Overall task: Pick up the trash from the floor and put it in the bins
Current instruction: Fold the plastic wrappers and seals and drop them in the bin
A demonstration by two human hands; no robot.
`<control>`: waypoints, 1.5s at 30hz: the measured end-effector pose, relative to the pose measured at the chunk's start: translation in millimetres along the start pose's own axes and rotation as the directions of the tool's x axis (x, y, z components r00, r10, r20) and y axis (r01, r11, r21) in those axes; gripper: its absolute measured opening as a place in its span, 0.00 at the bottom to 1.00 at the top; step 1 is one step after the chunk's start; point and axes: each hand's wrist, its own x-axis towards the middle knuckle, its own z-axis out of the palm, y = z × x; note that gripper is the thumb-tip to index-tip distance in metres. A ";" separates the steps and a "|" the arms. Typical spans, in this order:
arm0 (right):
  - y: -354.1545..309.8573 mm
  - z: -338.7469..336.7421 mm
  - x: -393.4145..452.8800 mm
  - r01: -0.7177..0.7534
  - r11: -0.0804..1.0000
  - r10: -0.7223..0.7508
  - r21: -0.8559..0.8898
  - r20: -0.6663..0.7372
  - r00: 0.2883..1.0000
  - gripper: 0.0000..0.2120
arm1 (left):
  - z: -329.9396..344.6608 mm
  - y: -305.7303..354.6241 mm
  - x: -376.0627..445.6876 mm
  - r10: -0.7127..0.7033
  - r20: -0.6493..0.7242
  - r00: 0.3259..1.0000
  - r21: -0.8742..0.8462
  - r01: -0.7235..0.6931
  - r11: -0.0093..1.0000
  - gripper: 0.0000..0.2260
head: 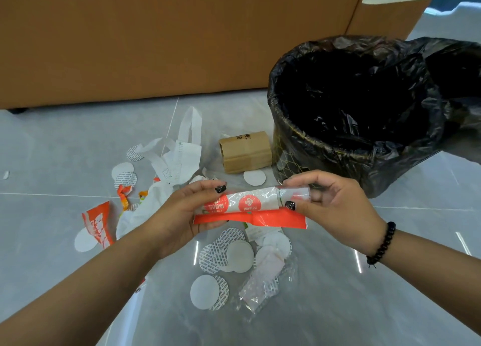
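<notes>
Both hands hold a long clear wrapper (pixel 256 206) with red round logos and a red strip along its lower edge, level above the floor. My left hand (pixel 182 215) grips its left end; my right hand (pixel 335 205) pinches its right end between thumb and fingers. A bin (pixel 307 142) lined with a black bag stands just behind and right of the wrapper, mouth open. On the grey floor lie white round discs (pixel 238 256), a brown cardboard piece (pixel 246 152), white paper strips (pixel 179 150), an orange wrapper (pixel 97 224) and a clear crumpled film (pixel 263 283).
A brown wall panel (pixel 156 38) runs across the back, close behind the litter and the bin. More orange scraps (pixel 124 196) and a white bag (pixel 145 210) lie under my left forearm. A small white scrap (pixel 5 174) lies at the far left.
</notes>
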 end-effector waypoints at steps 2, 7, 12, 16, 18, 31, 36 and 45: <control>-2.4 0.3 -0.7 0.017 0.999 -0.017 -0.030 0.009 1.000 0.13 | -2.8 0.1 0.9 0.032 0.001 0.999 -0.011 -0.032 0.999 0.17; -15.5 3.0 -7.8 0.102 0.995 -0.102 0.000 0.034 0.994 0.10 | -3.5 4.0 1.7 0.115 0.054 0.992 -0.101 -0.109 0.989 0.17; -49.8 -1.1 -6.7 0.275 0.955 -0.281 -0.107 -0.036 0.959 0.09 | 15.6 29.6 11.9 0.154 0.092 0.984 0.027 -0.157 0.987 0.10; -75.7 -24.1 -1.4 0.243 0.948 -0.281 -0.205 -0.181 0.943 0.13 | 58.7 64.8 23.5 0.252 -0.011 0.968 0.525 -0.209 0.825 0.05; -88.7 -36.9 -3.9 0.235 0.935 -0.304 -0.266 -0.254 0.918 0.12 | 85.0 84.6 32.2 0.360 -0.054 0.931 0.566 -0.269 0.779 0.04; -159.0 -102.0 -7.7 0.082 0.555 -0.521 -0.828 -0.269 0.810 0.09 | 149.3 92.2 72.8 0.116 -0.119 0.986 0.713 0.004 0.701 0.12; -121.1 -80.9 64.9 0.031 0.411 -0.170 -0.911 -0.043 0.985 0.10 | 144.3 79.4 76.5 0.177 -0.047 0.983 0.698 -0.095 0.710 0.06; -53.7 -57.2 107.8 0.032 0.255 0.175 -0.967 0.078 0.981 0.09 | 135.4 70.0 71.8 0.281 0.033 0.959 0.737 -0.213 0.641 0.21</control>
